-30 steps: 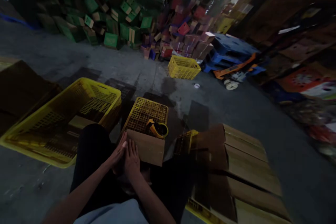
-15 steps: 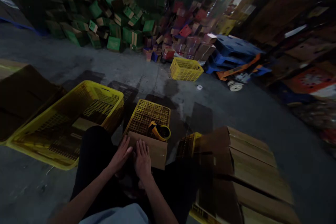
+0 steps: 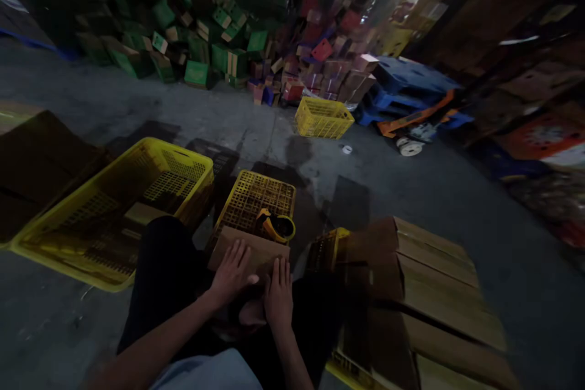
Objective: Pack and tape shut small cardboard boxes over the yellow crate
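A small brown cardboard box or folded piece of cardboard (image 3: 261,251) lies in front of my knees at the near end of a yellow slatted crate (image 3: 249,195). On its left half rests my left hand (image 3: 232,274), palm down with the fingers stretched out. My right hand (image 3: 280,301) lies flat at its right end, fingers extended. Neither hand grips anything. Just beyond the cardboard, a yellow and black tape dispenser (image 3: 276,226) sits on the crate's surface. The cardboard's near side is dark and partly covered by my hands.
At my left stands a large yellow basket (image 3: 208,173) with cardboard inside. Flat-packed brown cartons (image 3: 439,280) are stacked at my right. Farther off are a yellow crate (image 3: 323,119), blue pallets (image 3: 406,82), an orange pallet jack (image 3: 415,119) and heaped green boxes (image 3: 197,73).
My right hand has slid right, from the cardboard's middle to its right end. My left hand has moved right from the left edge onto its face.
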Available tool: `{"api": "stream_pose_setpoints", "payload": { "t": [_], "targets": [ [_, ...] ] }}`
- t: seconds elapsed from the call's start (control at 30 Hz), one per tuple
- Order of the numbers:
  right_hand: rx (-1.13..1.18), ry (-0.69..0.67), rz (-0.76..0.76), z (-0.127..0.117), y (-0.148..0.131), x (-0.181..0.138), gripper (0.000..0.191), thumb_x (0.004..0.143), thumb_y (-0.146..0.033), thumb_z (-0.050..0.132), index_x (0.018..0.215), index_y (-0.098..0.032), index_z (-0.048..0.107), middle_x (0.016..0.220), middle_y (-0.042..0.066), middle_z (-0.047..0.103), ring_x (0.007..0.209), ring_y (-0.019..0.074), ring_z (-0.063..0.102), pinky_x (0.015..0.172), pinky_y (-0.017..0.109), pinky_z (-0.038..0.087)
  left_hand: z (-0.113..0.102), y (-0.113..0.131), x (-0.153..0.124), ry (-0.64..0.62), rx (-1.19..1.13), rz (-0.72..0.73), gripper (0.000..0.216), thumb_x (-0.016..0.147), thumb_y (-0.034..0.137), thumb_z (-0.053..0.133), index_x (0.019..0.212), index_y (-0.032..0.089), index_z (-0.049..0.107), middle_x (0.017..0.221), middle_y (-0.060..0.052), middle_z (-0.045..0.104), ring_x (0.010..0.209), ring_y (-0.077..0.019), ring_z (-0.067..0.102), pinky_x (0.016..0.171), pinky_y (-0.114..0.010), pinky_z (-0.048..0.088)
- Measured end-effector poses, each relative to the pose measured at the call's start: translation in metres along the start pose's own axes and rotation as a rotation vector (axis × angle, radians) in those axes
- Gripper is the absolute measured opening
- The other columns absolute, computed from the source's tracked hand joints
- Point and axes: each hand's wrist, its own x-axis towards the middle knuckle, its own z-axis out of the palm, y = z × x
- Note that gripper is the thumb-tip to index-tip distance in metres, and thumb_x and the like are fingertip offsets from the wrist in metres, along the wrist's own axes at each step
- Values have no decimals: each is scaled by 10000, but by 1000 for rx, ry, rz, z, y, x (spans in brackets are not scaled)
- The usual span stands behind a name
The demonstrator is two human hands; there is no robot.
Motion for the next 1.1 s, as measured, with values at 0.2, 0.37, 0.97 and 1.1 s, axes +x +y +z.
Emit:
{"api": "stream_pose_setpoints", "payload": {
  "t": [0.2,0.37,0.97,1.1],
  "targets": [
    [-11,-39,-17,1,5,1,599,1060,-378,255,1593,-108,304,1643,151,310,1544,284,219,1196,486,311,-1,26,8,-96,-45,150,701,993,623,455,1569,231,378,1630,-105,356,1499,-290,336,1211,-504,272],
    [-16,-18,8,-5,-2,6,642,1068,-461,227,1571,-82,348,1605,186,376,1518,321,285,1176,506,328,-18,-14,-17,-121,-56,97,695,1007,613,431,1581,231,349,1615,-95,391,1484,-267,363,1190,-470,319],
    [-20,-37,42,-13,-13,5,663,1062,-470,242,1587,-70,302,1632,190,317,1520,331,271,1177,513,336,-29,-48,-32,-26,-130,-76,735,1018,577,429,1608,168,273,1615,-142,376,1513,-303,300,1189,-462,357],
    [3,-20,45,-11,-18,6,678,1060,-486,243,1576,-53,322,1629,209,316,1520,348,261,1179,514,326,-29,-47,-39,-18,-108,-122,717,1027,569,397,1590,135,312,1615,-168,361,1511,-325,294,1184,-479,363]
  ]
}}
